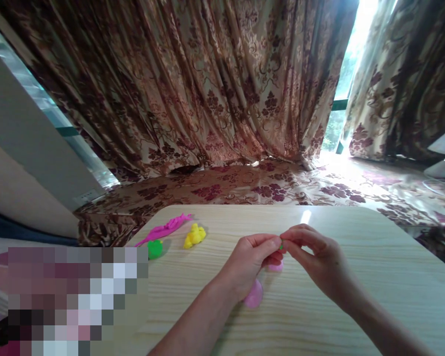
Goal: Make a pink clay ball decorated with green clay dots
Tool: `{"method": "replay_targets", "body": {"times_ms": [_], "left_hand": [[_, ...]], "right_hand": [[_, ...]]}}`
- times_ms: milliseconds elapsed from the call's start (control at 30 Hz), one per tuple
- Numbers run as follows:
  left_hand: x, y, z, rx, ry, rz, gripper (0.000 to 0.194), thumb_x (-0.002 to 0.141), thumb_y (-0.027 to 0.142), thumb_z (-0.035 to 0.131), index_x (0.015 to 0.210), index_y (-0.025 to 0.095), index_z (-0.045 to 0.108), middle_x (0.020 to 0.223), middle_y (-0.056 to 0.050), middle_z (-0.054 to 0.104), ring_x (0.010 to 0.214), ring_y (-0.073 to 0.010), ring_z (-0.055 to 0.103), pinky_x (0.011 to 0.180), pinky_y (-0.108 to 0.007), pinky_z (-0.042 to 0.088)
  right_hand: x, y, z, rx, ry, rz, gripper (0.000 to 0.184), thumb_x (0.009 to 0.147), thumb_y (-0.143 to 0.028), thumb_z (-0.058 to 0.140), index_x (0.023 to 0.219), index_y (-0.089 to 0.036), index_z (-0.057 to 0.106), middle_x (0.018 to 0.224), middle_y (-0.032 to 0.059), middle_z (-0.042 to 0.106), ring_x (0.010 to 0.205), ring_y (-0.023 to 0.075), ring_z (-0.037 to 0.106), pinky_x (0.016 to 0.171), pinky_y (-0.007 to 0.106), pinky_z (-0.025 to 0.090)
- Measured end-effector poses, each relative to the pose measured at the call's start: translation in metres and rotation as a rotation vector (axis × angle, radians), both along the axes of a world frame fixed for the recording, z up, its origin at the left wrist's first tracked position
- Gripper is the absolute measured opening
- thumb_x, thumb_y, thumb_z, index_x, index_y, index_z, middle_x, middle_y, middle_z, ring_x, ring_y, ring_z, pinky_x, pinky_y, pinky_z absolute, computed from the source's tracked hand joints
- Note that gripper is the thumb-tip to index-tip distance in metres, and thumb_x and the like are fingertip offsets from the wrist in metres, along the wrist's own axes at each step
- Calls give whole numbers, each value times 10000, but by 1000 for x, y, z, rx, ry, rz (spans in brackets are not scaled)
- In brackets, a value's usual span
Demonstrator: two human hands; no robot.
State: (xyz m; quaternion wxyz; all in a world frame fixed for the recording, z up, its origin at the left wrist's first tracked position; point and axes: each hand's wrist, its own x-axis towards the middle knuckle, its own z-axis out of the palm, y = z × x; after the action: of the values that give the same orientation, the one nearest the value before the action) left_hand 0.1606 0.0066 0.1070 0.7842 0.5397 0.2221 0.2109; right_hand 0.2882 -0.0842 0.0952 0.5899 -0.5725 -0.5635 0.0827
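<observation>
Above the middle of the table, my left hand (250, 259) and my right hand (313, 249) meet at the fingertips. Between their thumbs and forefingers is a tiny bit of green modelling clay (281, 244), mostly covered by the fingers. A flat pink clay piece (254, 294) lies below my left wrist, partly hidden by it. Another pink piece (276, 266) shows just under the fingertips; whether it touches them I cannot tell. Further left are a knobbly yellow clay lump (195, 236), a round green clay lump (155, 249) and a long magenta clay strip (166, 228).
The pale wood-grain table (356, 237) has rounded far corners. Behind it is a ledge covered in floral cloth (237, 185), with patterned curtains (222, 89) above. A white lamp (443, 153) stands at the far right. The lower left is blurred out.
</observation>
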Motion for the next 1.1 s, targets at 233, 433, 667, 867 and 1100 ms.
{"method": "replay_targets", "body": {"times_ms": [233, 433, 667, 867, 1100], "left_hand": [[3, -6, -8, -314, -60, 91, 166, 724, 248, 678, 782, 92, 670, 685, -53, 629, 602, -95, 559, 634, -225, 460], [5, -16, -4, -299, -163, 109, 253, 779, 340, 631, 757, 90, 662, 692, -50, 616, 616, -97, 564, 606, -212, 469], [2, -13, 1, -383, -138, 145, 131, 756, 171, 649, 857, 95, 685, 766, -60, 669, 647, -94, 604, 673, -221, 509], [4, -30, 6, -313, -239, 65, 157, 772, 149, 623, 900, 88, 691, 863, -76, 694, 819, -131, 629, 816, -234, 477], [-3, -23, 18, -686, -467, -207, 520, 900, 486, 338, 1076, 86, 621, 1051, -126, 656, 1028, -199, 590, 959, -312, 389]], "right_hand": [[-11, -3, 2, -3, -226, -115, 102, 844, -162, 555, 861, -212, 642, 849, 35, 585, 770, 162, 561, 674, 291, 466], [-12, -2, 4, 37, -368, -163, 126, 837, -157, 559, 887, -212, 660, 840, 42, 572, 786, 180, 545, 685, 319, 459], [-11, 1, 3, 48, -207, -97, 218, 880, -181, 516, 1061, -226, 628, 996, 54, 556, 932, 169, 554, 784, 305, 486], [-6, 8, 1, -53, -363, -199, 332, 941, -236, 367, 1236, -180, 507, 1275, 106, 473, 1174, 210, 464, 975, 392, 416], [-34, 15, 15, -113, -807, -237, 490, 896, -205, 378, 1377, -117, 343, 1474, 101, 286, 1382, 242, 128, 1120, 498, 134]]}}
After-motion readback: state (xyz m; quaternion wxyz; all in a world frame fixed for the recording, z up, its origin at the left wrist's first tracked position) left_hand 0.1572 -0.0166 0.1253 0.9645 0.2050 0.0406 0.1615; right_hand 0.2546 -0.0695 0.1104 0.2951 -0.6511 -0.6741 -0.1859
